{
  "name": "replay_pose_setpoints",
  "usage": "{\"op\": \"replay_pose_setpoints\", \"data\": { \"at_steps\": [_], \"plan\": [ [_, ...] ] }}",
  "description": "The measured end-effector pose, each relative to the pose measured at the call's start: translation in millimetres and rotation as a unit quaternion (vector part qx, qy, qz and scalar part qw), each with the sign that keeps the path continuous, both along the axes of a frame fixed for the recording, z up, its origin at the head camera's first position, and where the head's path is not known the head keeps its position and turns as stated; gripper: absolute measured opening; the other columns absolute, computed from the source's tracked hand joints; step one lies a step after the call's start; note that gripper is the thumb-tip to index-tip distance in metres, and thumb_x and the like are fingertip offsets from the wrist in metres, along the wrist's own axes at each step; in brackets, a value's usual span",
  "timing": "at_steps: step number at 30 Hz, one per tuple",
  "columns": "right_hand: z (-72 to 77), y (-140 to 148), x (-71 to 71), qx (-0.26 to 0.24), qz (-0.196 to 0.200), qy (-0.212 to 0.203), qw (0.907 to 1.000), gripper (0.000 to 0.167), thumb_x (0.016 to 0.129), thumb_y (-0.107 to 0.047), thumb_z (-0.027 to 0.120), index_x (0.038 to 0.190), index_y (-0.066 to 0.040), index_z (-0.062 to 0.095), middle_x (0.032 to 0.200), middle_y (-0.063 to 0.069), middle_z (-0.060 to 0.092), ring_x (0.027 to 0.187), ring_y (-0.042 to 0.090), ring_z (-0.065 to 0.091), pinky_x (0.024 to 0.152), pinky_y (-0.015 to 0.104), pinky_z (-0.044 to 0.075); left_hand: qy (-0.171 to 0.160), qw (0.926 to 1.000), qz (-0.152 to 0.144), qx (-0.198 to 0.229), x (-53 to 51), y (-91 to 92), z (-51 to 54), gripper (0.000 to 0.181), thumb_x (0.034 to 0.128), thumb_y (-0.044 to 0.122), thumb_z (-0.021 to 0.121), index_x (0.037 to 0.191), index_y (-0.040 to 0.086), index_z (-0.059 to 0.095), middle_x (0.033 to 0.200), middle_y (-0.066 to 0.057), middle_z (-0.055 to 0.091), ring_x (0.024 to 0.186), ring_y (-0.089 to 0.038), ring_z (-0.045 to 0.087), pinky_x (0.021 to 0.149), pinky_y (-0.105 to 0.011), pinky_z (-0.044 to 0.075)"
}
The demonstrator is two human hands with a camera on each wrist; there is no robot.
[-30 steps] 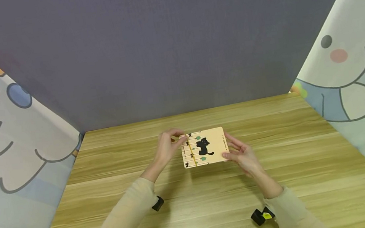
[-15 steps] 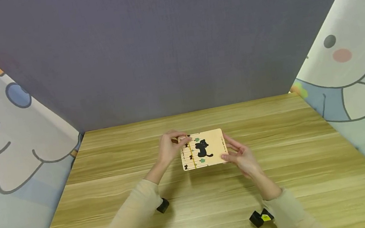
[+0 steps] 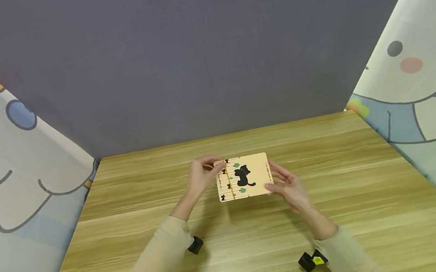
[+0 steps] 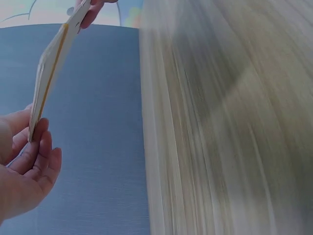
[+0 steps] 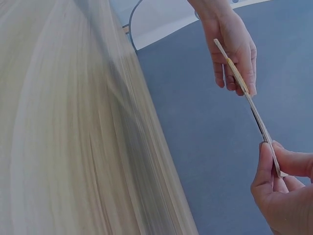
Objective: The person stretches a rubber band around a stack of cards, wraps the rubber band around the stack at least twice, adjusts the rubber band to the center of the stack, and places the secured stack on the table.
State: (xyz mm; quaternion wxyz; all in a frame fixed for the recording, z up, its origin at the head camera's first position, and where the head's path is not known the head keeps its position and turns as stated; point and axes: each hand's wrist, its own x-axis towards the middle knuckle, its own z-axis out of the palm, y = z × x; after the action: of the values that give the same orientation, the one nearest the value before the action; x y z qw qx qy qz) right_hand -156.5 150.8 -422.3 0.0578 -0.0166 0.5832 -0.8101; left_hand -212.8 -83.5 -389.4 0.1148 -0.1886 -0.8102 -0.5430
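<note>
A thin cream notebook, printed with a black cat and small green shapes, is held up over the wooden table. A yellow elastic band runs across it near its left edge. My left hand pinches the upper left corner, thumb in front, close to the band. On the opposite side, my right hand grips the right edge, with the thumb on the face and fingers behind. Both wrist views show the notebook nearly edge-on, its pages pressed together. Its back is hidden in the head view.
The wood-grain table ends at a dark grey upright panel. Cartoon-printed cloths hang at both sides. Black wrist-camera parts show beneath both sleeves.
The notebook dips slightly left and down, then comes back up a little. My left hand shifts slightly along with it. Both hands keep their hold.
</note>
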Motion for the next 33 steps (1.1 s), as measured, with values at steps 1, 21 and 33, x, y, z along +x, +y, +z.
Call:
{"op": "replay_pose_setpoints", "data": {
  "at_steps": [1,21,33],
  "plan": [
    [0.1,-0.2,0.4,0.002,-0.004,0.001,1.0000,0.070,0.075,0.021,0.053,0.136,-0.002,0.028,0.095,0.001,0.059,0.075,0.015,0.062,0.062,0.021,0.052,-0.002,1.0000,-0.003,-0.002,-0.4,-0.2,-0.3,0.017,0.0762,0.009,0.070,0.088,-0.003,0.067,0.077,-0.011,0.065,0.065,-0.019,0.060,0.060,-0.026,0.052],
    [1.8,-4.4,5.5,0.051,-0.016,0.008,0.9985,0.065,0.074,0.019,0.056,0.132,-0.001,0.036,0.107,0.014,0.051,0.078,0.016,0.061,0.064,0.023,0.052,0.014,0.9998,0.002,-0.012,3.7,11.3,-7.2,0.021,0.0764,0.018,0.070,0.089,0.002,0.070,0.081,-0.006,0.065,0.064,-0.013,0.047,0.054,-0.021,0.038],
    [4.7,-1.2,5.3,0.048,-0.028,0.005,0.9985,0.067,0.073,0.018,0.057,0.134,-0.002,0.035,0.107,0.013,0.054,0.079,0.017,0.062,0.064,0.024,0.053,-0.017,0.9992,-0.032,-0.017,-1.0,3.1,4.6,0.012,0.0767,0.009,0.069,0.085,0.001,0.069,0.081,-0.009,0.067,0.067,-0.017,0.059,0.063,-0.028,0.051]
  ]
}}
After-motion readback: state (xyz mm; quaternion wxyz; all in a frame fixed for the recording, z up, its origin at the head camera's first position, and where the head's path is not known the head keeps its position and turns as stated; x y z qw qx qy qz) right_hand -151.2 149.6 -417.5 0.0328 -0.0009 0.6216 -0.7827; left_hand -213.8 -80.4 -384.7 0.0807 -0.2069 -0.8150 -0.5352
